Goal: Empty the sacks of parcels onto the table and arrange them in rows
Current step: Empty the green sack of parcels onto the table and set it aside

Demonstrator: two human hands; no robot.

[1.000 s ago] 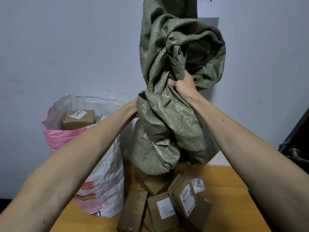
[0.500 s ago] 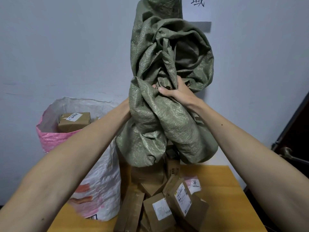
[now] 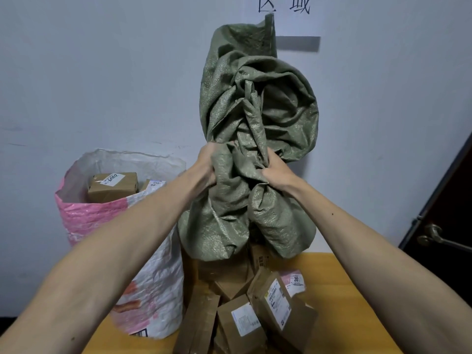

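Note:
A crumpled green woven sack (image 3: 258, 118) hangs upside down above the wooden table (image 3: 329, 279). My left hand (image 3: 205, 166) grips a bunch of its fabric on the left side. My right hand (image 3: 277, 172) grips a fold on the right. The sack's open mouth (image 3: 229, 241) droops just over a heap of brown cardboard parcels (image 3: 245, 307) with white labels. The parcels lie tumbled against one another, and some are partly hidden under the sack.
A pink and white sack (image 3: 143, 284) stands upright on the table's left side with brown parcels (image 3: 112, 186) showing at its open top. A grey wall is behind. A dark door with a metal handle (image 3: 434, 236) is at the right edge.
Both hands have shifted lower along the green sack and regripped it. My left hand, hidden behind fabric before, now shows. The sack's upper part stands taller in view.

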